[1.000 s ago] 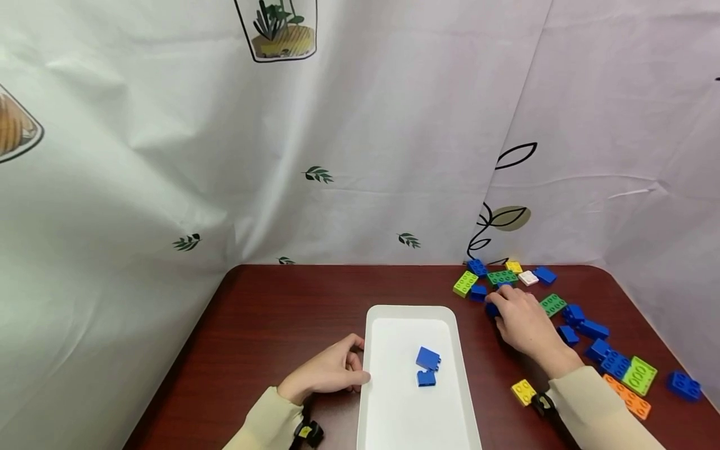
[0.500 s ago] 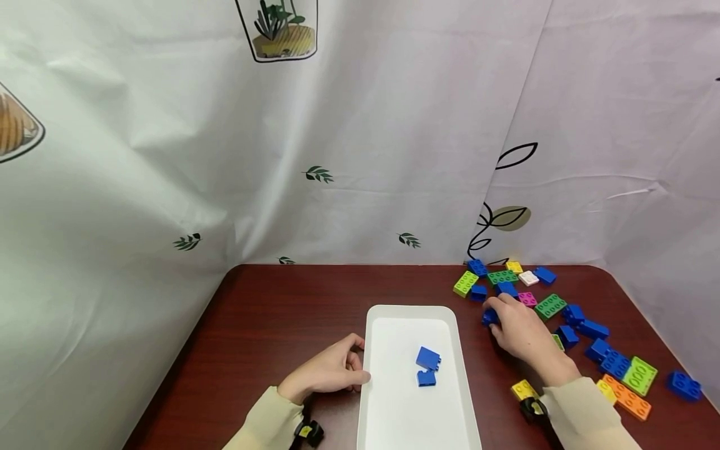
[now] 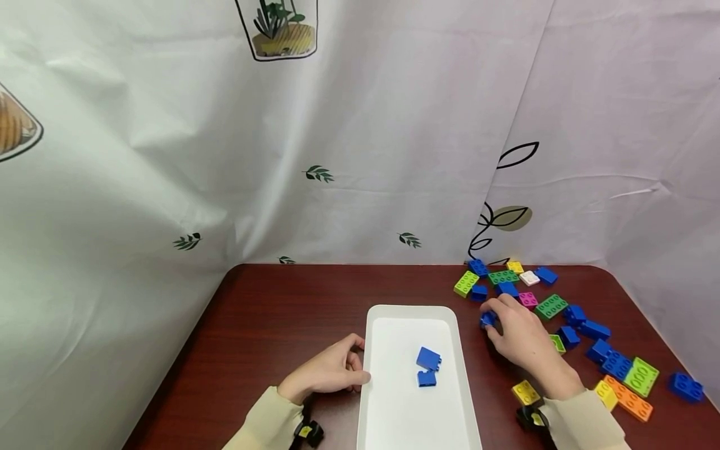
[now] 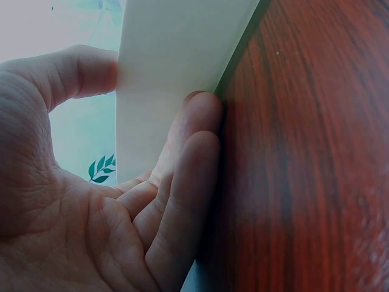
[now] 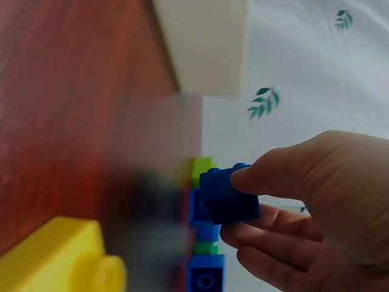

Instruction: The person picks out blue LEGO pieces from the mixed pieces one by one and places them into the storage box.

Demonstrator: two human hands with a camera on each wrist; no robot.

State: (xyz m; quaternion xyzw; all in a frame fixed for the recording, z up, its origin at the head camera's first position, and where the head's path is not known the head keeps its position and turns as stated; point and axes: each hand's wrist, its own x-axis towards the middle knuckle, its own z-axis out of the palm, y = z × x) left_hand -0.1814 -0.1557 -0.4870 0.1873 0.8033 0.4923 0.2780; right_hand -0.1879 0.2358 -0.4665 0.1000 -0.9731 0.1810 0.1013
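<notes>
A white tray point(image 3: 413, 412) lies on the table with two blue bricks point(image 3: 429, 359) inside it. My left hand point(image 3: 329, 370) holds the tray's left side. In the left wrist view the thumb is at the top rim, while fingertips point(image 4: 203, 112) touch the wall's lower part near the tabletop. To the right of the tray, my right hand point(image 3: 523, 334) pinches a blue toy brick point(image 5: 228, 196) between thumb and fingers. The head view shows only part of that brick, as the hand covers the rest.
Loose bricks spread across the table's right side: a lime brick point(image 3: 466, 284), a green brick point(image 3: 551, 307), a pink brick point(image 3: 527, 300), an orange brick point(image 3: 629, 399) and several blue ones. A yellow brick point(image 3: 525, 393) sits near my right wrist. Printed cloth point(image 3: 360, 156) hangs behind the table.
My right hand has drawn slightly back from the far bricks with the blue brick, uncovering a pink, a blue and a lime brick. The left hand and tray have not moved.
</notes>
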